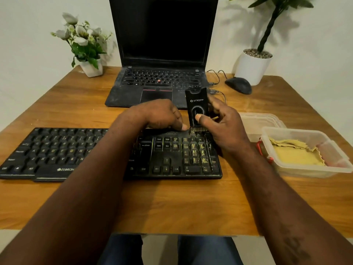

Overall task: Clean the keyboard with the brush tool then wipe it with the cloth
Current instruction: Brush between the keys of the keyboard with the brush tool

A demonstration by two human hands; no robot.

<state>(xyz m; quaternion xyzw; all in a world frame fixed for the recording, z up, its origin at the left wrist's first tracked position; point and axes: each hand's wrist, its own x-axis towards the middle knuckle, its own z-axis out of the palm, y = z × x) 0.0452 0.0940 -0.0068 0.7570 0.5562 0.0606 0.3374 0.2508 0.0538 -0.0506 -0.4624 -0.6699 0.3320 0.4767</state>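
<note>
Brush tool [196, 106] stands upright in right hand [224, 129] at keyboard [172, 155].

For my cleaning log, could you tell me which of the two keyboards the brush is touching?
The separate black keyboard nearest the person: the right hand holds the brush tool on its numpad corner. The laptop keyboard behind lies untouched.

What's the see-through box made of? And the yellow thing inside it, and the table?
The box looks like thin plastic: you can see through its cloudy, shiny walls. The yellow cloth inside seems to be soft fabric, perhaps microfibre: it is matte and folded, with a zigzag edge. The table looks like wood, or a wood-look top: brown grain streaks, slight sheen.
</note>
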